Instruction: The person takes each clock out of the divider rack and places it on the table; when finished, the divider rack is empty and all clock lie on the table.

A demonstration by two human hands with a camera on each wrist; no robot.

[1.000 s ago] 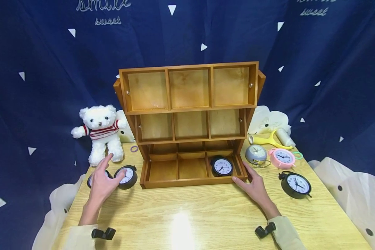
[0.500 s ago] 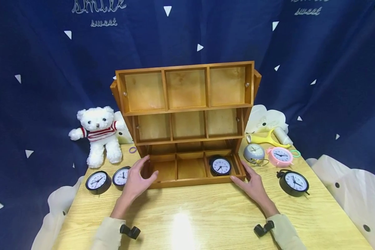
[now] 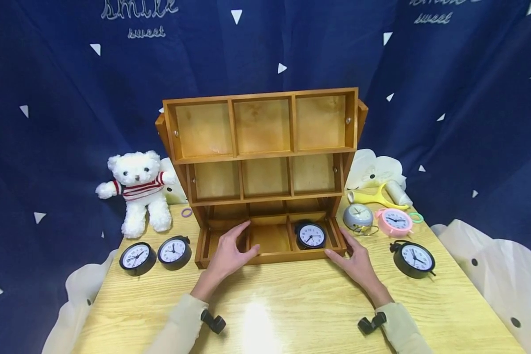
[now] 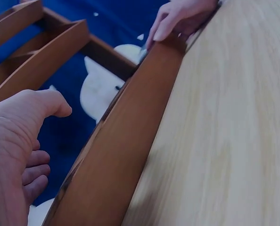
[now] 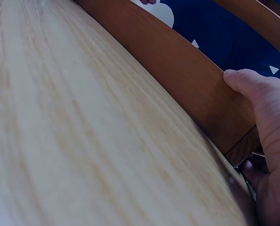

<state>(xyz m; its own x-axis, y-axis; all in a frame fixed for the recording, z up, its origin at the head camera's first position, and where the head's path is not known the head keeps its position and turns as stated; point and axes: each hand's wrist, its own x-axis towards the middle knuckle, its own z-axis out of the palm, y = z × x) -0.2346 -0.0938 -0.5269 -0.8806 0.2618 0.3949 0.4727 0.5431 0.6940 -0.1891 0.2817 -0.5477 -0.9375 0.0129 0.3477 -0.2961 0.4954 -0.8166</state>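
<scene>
A tiered wooden storage box [image 3: 287,256] with divided trays stands opened out on the table. In its bottom tray, the right compartment holds a black alarm clock [image 3: 311,235], face up. My right hand [image 3: 358,260] grips the tray's front right corner, thumb on the front board [image 5: 192,75] and fingers round the side, as the right wrist view shows. Over the left and middle bottom compartments hovers my left hand [image 3: 227,253], thumb and fingers spread with nothing between them. In the left wrist view its thumb [image 4: 55,103] is apart from the front board.
Two black alarm clocks [image 3: 137,258] lie left, below a white teddy bear [image 3: 140,189]. On the right are a grey clock [image 3: 358,214], a pink clock [image 3: 394,221], another black clock [image 3: 413,259] and a yellow forked object [image 3: 376,197]. A blue curtain [image 3: 265,44] hangs behind.
My left hand has moved right, from above the left-hand clocks to over the bottom tray's left and middle compartments. My right hand stays at the tray's corner. The head view has shifted slightly.
</scene>
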